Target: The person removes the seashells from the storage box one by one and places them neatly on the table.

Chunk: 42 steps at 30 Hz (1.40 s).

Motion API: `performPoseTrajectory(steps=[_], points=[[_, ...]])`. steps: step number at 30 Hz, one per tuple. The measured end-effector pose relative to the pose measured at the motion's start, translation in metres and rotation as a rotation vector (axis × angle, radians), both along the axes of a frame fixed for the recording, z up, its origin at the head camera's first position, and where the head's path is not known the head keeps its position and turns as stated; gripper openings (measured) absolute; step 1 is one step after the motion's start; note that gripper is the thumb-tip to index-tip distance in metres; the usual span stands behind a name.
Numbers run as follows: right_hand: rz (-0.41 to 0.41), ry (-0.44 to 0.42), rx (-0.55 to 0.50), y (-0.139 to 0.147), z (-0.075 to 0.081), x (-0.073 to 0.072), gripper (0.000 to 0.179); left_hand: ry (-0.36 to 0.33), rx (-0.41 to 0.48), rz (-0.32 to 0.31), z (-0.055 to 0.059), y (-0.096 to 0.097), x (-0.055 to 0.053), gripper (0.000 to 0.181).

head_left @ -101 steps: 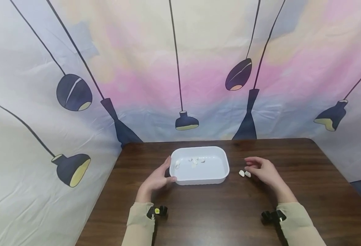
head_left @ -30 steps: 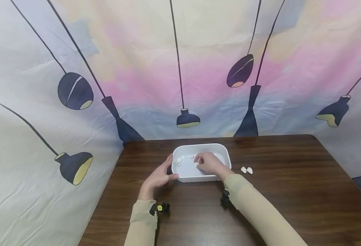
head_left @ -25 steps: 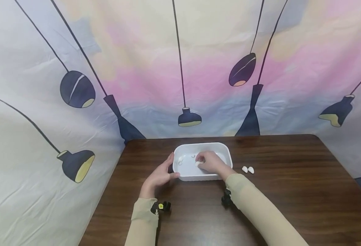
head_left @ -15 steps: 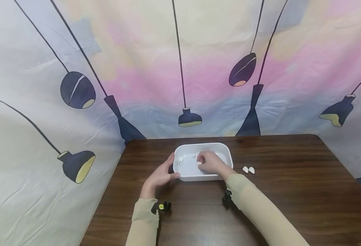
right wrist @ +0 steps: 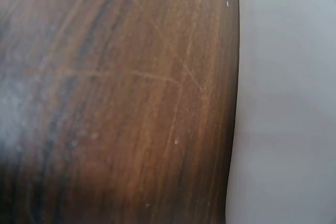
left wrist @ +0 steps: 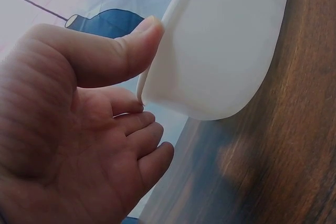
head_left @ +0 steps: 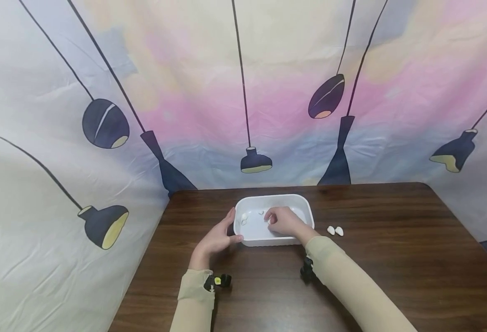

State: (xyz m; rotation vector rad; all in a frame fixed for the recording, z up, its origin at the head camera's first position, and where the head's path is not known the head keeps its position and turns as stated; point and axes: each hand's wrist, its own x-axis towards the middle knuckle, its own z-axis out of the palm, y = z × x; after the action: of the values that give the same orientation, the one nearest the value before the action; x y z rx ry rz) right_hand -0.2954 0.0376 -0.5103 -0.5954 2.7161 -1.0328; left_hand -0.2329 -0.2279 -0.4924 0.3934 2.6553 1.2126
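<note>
Left hand, thumb apart, right hand, fingers curled (forearm aslant)

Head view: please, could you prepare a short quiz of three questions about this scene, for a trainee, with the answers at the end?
1. True or false: the left hand touches the white tray.
2. How many white pieces lie on the table, outside the white tray?
3. Where are the fingers of the right hand? (a) under the table, (b) inside the white tray, (c) on the left sleeve

Key: 1. True; 2. Two; 3. b
</note>
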Motion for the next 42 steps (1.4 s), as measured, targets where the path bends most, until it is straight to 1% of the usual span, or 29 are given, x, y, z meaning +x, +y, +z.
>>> performPoseTrajectory(steps=[5,8,14,19,25,29,35,42], points=[[-0.006,0.026,-0.003,0.002,0.0009,0.0006,0.026,0.006,0.012,-0.002,0.0011,0.0,0.0006,0.099],[-0.011,0.02,-0.003,0.0034,0.0024,0.0003,0.028,0.007,0.008,0.003,0.0021,0.0,0.0005,0.098],[-0.029,-0.004,0.004,0.0043,0.0029,0.0005,0.023,-0.002,0.004,0.009,0.0021,-0.0002,0.0007,0.098],[-0.022,-0.014,-0.002,0.0031,0.0016,0.0035,0.022,-0.012,0.005,0.016,0.0011,-0.0012,0.0033,0.098],[-0.01,-0.006,-0.004,0.0039,0.0013,0.0031,0.024,-0.013,0.01,0.016,0.0033,-0.0003,0.0042,0.097],[-0.005,-0.01,0.001,0.0047,0.0018,0.0021,0.022,-0.012,0.009,0.02,0.0044,0.0004,0.004,0.097],[0.014,0.007,0.001,0.0057,0.0006,0.0014,0.018,-0.021,0.014,0.025,0.0028,0.001,0.0037,0.097],[0.016,0.007,0.002,0.0075,0.0012,0.0025,0.019,-0.023,0.022,0.029,0.0028,0.0025,0.0032,0.097]])
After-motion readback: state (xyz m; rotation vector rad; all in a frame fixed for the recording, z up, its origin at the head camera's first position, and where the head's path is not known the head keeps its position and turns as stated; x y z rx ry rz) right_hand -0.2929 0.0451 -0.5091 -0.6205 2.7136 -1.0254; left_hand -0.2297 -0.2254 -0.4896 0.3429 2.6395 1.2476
